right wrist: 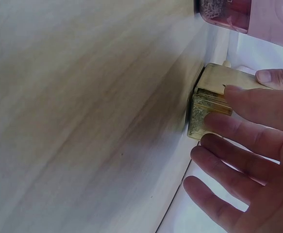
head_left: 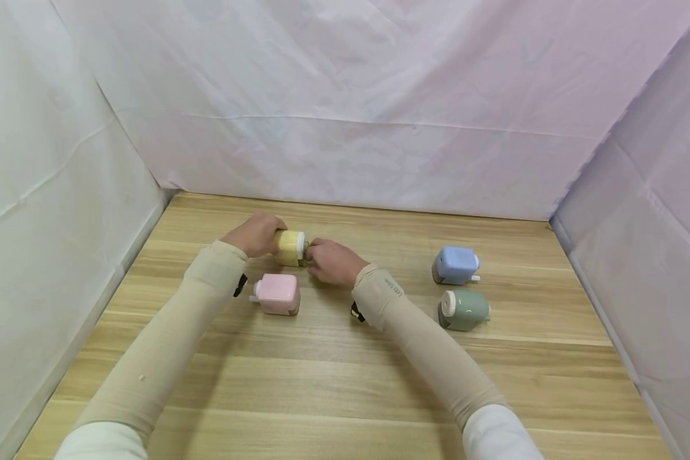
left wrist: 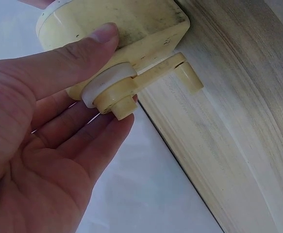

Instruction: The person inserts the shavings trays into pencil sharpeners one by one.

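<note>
A yellow crank pencil sharpener (head_left: 289, 248) stands toward the back left of the table. My left hand (head_left: 255, 235) grips it from the left, thumb along one side and fingers on the other, around the crank end. In the left wrist view the crank handle (left wrist: 160, 73) sticks out past the fingers. From the right, my right hand (head_left: 336, 260) pinches the see-through shavings drawer (right wrist: 198, 116) between thumb and index finger. That drawer juts partly out of the body, and shavings show inside it. The other right fingers are spread loosely.
Just in front of the yellow sharpener stands a pink pencil sharpener (head_left: 278, 292). Farther right are a blue sharpener (head_left: 457, 265) and a green sharpener (head_left: 466, 310), the green one near my right forearm. Pale cloth walls (head_left: 345, 153) enclose the wooden table (head_left: 322, 383) at the back and sides.
</note>
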`<state>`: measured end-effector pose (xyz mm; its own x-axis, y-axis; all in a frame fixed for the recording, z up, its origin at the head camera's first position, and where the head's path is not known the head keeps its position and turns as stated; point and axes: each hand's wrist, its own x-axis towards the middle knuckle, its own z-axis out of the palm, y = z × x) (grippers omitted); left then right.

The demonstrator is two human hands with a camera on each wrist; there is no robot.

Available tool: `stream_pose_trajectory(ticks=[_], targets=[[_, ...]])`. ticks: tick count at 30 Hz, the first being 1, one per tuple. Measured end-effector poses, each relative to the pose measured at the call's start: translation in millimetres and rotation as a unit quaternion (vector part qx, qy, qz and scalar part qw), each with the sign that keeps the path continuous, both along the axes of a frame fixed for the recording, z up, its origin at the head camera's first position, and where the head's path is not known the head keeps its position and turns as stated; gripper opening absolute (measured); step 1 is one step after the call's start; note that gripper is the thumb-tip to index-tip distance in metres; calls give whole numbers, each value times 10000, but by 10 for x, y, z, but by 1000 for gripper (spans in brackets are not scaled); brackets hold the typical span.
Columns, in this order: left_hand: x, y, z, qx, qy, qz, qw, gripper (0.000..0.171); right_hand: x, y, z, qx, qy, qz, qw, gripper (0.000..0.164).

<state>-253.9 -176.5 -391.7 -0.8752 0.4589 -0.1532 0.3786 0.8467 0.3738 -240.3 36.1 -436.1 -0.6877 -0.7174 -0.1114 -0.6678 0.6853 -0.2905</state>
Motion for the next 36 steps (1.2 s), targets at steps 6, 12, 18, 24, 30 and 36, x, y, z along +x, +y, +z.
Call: stream_pose_trajectory(ticks=[6,12,18,24,30,36], targets=[[13,-3,11,39,-10,12,10000,39,20,-37,20,25,-25,72,10000,24],[4,1,13,52,-32,19,10000,39,21,-36,17,-5,18,153,9999,24],[-14,14,-4,72,-12,-22,10000,39,40,38,-27,-104,-39,112,9999,29],[0,54,16,-112,-174,-15,9998,43,77,122,-19,7,-202,-134,9997,44],[28,82,90,-556,-512,42,9971,62,103,235,86,-168,-339,-516,9980,49],[88,120,346,-1037,-640,212,9923,73,110,382,257,-368,-125,-1036,9939,58]])
